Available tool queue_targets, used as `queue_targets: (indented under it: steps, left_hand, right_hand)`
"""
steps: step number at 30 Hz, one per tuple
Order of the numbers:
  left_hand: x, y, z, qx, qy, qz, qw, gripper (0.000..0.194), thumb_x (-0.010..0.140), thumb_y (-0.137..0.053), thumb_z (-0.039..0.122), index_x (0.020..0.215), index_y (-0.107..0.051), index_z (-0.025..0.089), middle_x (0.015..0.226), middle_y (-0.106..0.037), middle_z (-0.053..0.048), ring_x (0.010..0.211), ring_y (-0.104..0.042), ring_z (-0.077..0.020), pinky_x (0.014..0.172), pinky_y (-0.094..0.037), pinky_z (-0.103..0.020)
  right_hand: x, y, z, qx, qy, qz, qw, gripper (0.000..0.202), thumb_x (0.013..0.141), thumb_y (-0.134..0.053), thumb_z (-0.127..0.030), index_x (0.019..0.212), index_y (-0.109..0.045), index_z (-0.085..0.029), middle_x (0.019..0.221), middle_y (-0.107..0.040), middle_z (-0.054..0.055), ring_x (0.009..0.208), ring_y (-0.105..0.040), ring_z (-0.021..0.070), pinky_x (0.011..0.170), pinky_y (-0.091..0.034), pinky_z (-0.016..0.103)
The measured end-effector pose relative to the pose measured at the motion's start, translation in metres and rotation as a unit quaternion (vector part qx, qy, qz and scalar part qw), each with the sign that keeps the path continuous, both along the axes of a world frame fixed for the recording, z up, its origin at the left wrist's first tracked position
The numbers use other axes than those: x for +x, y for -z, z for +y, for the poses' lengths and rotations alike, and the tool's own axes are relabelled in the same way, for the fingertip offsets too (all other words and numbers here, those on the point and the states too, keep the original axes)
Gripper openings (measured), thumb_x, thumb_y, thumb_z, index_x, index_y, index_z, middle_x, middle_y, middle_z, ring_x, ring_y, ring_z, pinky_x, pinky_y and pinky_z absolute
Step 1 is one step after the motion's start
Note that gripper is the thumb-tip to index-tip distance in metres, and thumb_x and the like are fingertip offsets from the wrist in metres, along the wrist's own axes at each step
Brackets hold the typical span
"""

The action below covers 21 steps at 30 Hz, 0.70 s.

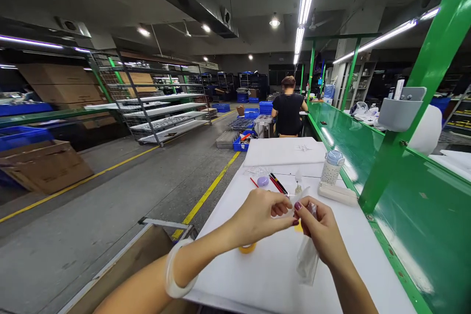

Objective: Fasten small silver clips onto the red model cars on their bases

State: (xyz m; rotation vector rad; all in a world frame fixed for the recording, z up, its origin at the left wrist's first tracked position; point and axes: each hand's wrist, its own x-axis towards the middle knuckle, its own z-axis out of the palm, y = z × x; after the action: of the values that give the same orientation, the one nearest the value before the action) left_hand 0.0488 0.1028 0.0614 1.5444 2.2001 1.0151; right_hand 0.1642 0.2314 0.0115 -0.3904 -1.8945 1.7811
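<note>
My right hand (320,229) pinches a clear plastic bag (307,264), which hangs below its fingers over the white table (265,279). Close beside it, my left hand (262,212) is curled, thumb and fingers apart, near the bag's upper end. Some clear film shows between the hands; whether the left fingers touch it is unclear. A yellow tape roll (247,248) lies under my left wrist, partly hidden. Past the hands are a purple rounded case (262,181), several dark and red pens (278,184) and a small clear item (298,188).
A speckled cup with a blue lid (331,168) stands behind a long beige case (337,194) at right. A green post (386,171) carries a grey holder (401,109). Ahead sits a person (289,113) in black, facing away. An open box (140,265) stands left of the table.
</note>
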Motion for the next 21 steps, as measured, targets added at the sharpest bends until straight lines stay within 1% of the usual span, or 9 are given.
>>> queue_targets:
  steps: [2, 4, 6, 8, 11, 13, 16, 19, 21]
  left_hand:
    - [0.002, -0.005, 0.001, -0.007, 0.017, -0.045, 0.999, 0.016, 0.086, -0.066, 0.03, 0.087, -0.078, 0.019, 0.079, -0.077, 0.0, 0.072, -0.07, -0.009, 0.066, -0.05, -0.015]
    - [0.005, -0.007, 0.002, -0.011, 0.021, -0.07, 0.997, 0.021, 0.087, -0.061, 0.027, 0.081, -0.079, 0.017, 0.072, -0.075, 0.001, 0.066, -0.066, -0.0073, 0.061, -0.045, -0.014]
    - [0.007, -0.005, 0.003, -0.013, 0.014, -0.081, 0.996, 0.02, 0.084, -0.061, 0.023, 0.079, -0.079, 0.017, 0.068, -0.073, 0.001, 0.062, -0.062, -0.0067, 0.057, -0.042, -0.014]
    - [0.009, 0.0, 0.003, -0.011, 0.001, -0.082, 0.997, 0.019, 0.078, -0.061, 0.017, 0.08, -0.08, 0.017, 0.067, -0.072, 0.001, 0.061, -0.06, -0.0067, 0.059, -0.042, -0.015]
    - [0.011, 0.005, 0.003, -0.002, -0.017, -0.079, 0.997, 0.023, 0.073, -0.06, 0.011, 0.081, -0.081, 0.018, 0.066, -0.071, 0.003, 0.059, -0.055, -0.006, 0.061, -0.04, -0.016]
    - [0.011, 0.005, 0.003, -0.001, -0.018, -0.092, 0.996, 0.022, 0.075, -0.06, 0.013, 0.081, -0.081, 0.018, 0.065, -0.071, 0.003, 0.059, -0.055, -0.0061, 0.059, -0.039, -0.017]
    - [0.011, 0.001, 0.002, 0.003, -0.02, -0.123, 0.992, 0.022, 0.081, -0.058, 0.02, 0.079, -0.08, 0.018, 0.065, -0.07, 0.002, 0.059, -0.056, -0.0063, 0.058, -0.04, -0.016]
    - [0.012, -0.002, 0.003, 0.012, -0.024, -0.144, 0.989, 0.017, 0.081, -0.063, 0.024, 0.073, -0.078, 0.018, 0.061, -0.068, 0.003, 0.057, -0.054, -0.006, 0.057, -0.04, -0.016]
    - [0.013, -0.002, 0.004, 0.017, -0.025, -0.154, 0.988, 0.014, 0.079, -0.067, 0.024, 0.069, -0.075, 0.017, 0.06, -0.066, 0.003, 0.058, -0.054, -0.0061, 0.056, -0.039, -0.016]
  right_hand:
    - [0.005, 0.001, 0.001, 0.019, 0.001, 0.002, 1.0, 0.057, 0.077, -0.066, -0.073, 0.07, -0.059, -0.017, 0.061, -0.052, 0.0, 0.053, -0.035, 0.008, 0.049, -0.028, 0.023]
    - [0.008, 0.002, 0.002, 0.036, 0.002, 0.002, 0.999, 0.055, 0.079, -0.066, -0.07, 0.071, -0.062, -0.017, 0.064, -0.056, 0.002, 0.056, -0.038, 0.0086, 0.051, -0.03, 0.023]
    - [0.009, 0.005, 0.002, 0.047, 0.001, -0.002, 0.999, 0.051, 0.08, -0.068, -0.066, 0.071, -0.063, -0.016, 0.065, -0.058, 0.003, 0.057, -0.039, 0.0091, 0.053, -0.031, 0.023]
    - [0.009, 0.007, 0.003, 0.051, 0.001, -0.008, 0.999, 0.047, 0.079, -0.07, -0.062, 0.071, -0.064, -0.016, 0.064, -0.059, 0.003, 0.058, -0.039, 0.0095, 0.053, -0.031, 0.023]
    - [0.009, 0.01, 0.005, 0.046, -0.002, -0.014, 0.999, 0.041, 0.079, -0.069, -0.057, 0.074, -0.065, -0.016, 0.066, -0.06, 0.003, 0.058, -0.041, 0.0098, 0.052, -0.033, 0.022]
    - [0.01, 0.01, 0.005, 0.038, -0.004, -0.016, 0.999, 0.042, 0.079, -0.068, -0.059, 0.074, -0.064, -0.017, 0.067, -0.061, 0.004, 0.057, -0.041, 0.0096, 0.051, -0.034, 0.022]
    - [0.011, 0.01, 0.005, 0.031, -0.004, -0.016, 0.999, 0.049, 0.08, -0.065, -0.065, 0.073, -0.062, -0.017, 0.066, -0.062, 0.004, 0.055, -0.041, 0.0092, 0.048, -0.034, 0.022]
    - [0.011, 0.01, 0.003, 0.038, -0.002, -0.012, 0.999, 0.054, 0.082, -0.062, -0.07, 0.073, -0.062, -0.017, 0.067, -0.061, 0.004, 0.055, -0.043, 0.0095, 0.05, -0.037, 0.023]
    - [0.011, 0.011, 0.002, 0.046, 0.002, -0.011, 0.999, 0.055, 0.084, -0.061, -0.071, 0.073, -0.061, -0.017, 0.064, -0.058, 0.002, 0.055, -0.044, 0.0098, 0.051, -0.037, 0.023]
